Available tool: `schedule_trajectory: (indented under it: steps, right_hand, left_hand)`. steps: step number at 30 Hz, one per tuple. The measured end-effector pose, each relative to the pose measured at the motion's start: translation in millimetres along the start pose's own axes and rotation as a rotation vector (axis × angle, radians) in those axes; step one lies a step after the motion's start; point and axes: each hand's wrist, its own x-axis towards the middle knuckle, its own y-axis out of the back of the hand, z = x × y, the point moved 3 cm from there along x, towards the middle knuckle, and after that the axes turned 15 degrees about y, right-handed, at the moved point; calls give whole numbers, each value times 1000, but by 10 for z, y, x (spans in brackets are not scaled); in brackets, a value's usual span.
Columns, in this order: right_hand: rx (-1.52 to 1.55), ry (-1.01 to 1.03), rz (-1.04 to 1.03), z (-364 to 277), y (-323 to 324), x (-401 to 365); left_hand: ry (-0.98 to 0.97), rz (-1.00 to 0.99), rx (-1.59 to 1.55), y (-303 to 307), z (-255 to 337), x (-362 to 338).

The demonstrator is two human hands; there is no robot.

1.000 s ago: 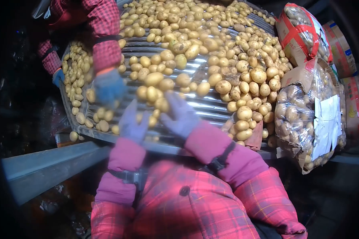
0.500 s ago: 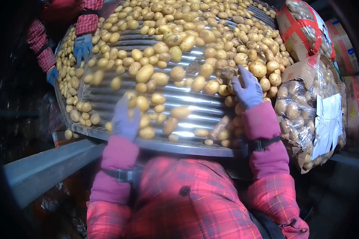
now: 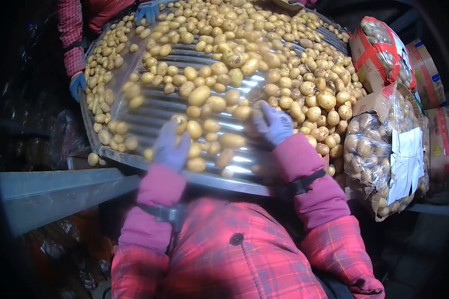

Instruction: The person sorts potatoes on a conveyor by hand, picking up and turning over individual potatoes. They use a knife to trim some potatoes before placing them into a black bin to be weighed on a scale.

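Many yellow potatoes (image 3: 199, 95) lie over a ridged metal table (image 3: 149, 119). My left hand (image 3: 172, 148), in a pale purple glove, is low over the near part of the table. Its thumb and fingers are apart, with a potato (image 3: 179, 123) right at the fingertips and others beside it. My right hand (image 3: 277, 125), gloved the same way, reaches in from the right with bent fingers smeared by motion. Close to those fingertips is a potato (image 3: 242, 113), and a brownish blur shows under the hand; I cannot tell whether it grips anything.
Across the table at upper left, another person's blue-gloved hands (image 3: 78, 85) are at the table edge. Clear-wrapped bags of potatoes (image 3: 361, 144) stand along the right side, with cardboard boxes (image 3: 440, 134) behind. A metal beam (image 3: 60, 187) runs at lower left.
My right hand has moved left and nearer, away from the potato heap at right. My left hand stays among the same potatoes. The other person's hand has moved up and away.
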Motion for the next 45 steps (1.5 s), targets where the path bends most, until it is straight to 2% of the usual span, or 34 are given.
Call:
schedule_trajectory:
  steps: [2, 4, 5, 6, 9, 10, 12, 13, 14, 15, 16, 17, 18, 19, 20, 22, 23, 25, 26, 28, 30, 32, 34, 36, 38, 40, 42, 43, 44, 45]
  right_hand:
    - [-4, 88, -79, -348, -219, 7]
    - [-145, 265, -29, -684, -340, -56]
    - [-172, 388, -64, -603, -599, -99]
    - [-147, 442, -28, -674, -587, -107]
    - [55, 362, 97, -827, -574, -134]
    - [55, 355, 147, -916, -440, -121]
    - [295, 134, 74, -1081, -226, -57]
    - [345, 154, -34, -1196, -114, -36]
    - [392, 172, -142, -1270, -59, -57]
    - [248, 520, 190, -1163, -278, -251]
    - [239, 507, 189, -1092, -186, -299]
    - [190, 446, 194, -960, -1, -382]
    - [144, 388, 197, -825, 187, -488]
    - [94, 297, 36, -664, 339, -598]
    - [42, 209, -122, -488, 487, -720]
    - [-203, 267, -319, -160, 494, -1094]
    - [-209, 269, -318, -151, 499, -1129]
    - [-420, 433, -365, -172, 490, -1189]
    - [-419, 434, -364, -165, 446, -1166]
    - [-320, 299, -513, -133, 281, -1073]
    - [-305, 303, -540, -157, 259, -975]
    - [-337, 255, -748, -184, 252, -875]
    - [-418, 344, -716, -254, 372, -764]
    - [-258, 338, -460, -204, 653, -507]
    - [7, 311, -57, -180, 1159, -253]
    - [552, 98, 256, -48, 1430, -130]
    - [785, -39, 420, -41, 1661, -26]
    - [774, -33, 398, -84, 1775, 2]
    - [695, -128, 472, -59, 1821, 11]
    - [722, -157, 515, -33, 1852, 31]
  left_hand:
    - [-19, 18, 69, 0, -25, 8]
    - [-47, 51, 80, 23, -33, 15]
    - [-79, 82, 73, 23, -14, -6]
    - [-78, 80, 77, 51, 27, -44]
    - [61, 27, -307, 47, 129, -140]
    - [64, 12, -310, 73, 216, -175]
    - [-560, -12, -200, 226, 615, -310]
    - [-95, -366, -842, 65, 650, -366]
    - [40, -789, -1414, -36, 684, -385]
    - [-1, -689, -1067, -28, 641, -395]
    - [-43, -580, -723, 4, 594, -391]
    - [-40, -594, -729, 22, 592, -375]
    - [345, -782, -1116, 17, 564, -358]
    - [759, -942, -1487, -18, 537, -387]
    - [762, -942, -1494, -51, 490, -399]
    - [609, -907, -1384, -130, 422, -391]
    - [602, -907, -1389, -144, 440, -395]
    - [418, -911, -1300, -152, 515, -418]
    - [417, -909, -1299, -160, 520, -423]
    - [334, -827, -1070, -132, 514, -422]
    - [286, -790, -1069, -181, 469, -438]
    - [238, -742, -1078, -183, 441, -432]
    - [335, -790, -1127, -186, 450, -445]
    - [295, -754, -1067, -144, 483, -439]
    - [524, -834, -1269, -137, 538, -446]
    - [558, -852, -1306, -151, 503, -424]
    - [596, -883, -1339, -160, 508, -433]
    - [502, -851, -1257, -149, 534, -444]
    - [410, -820, -1175, -153, 562, -448]
    - [492, -851, -1216, -171, 518, -438]
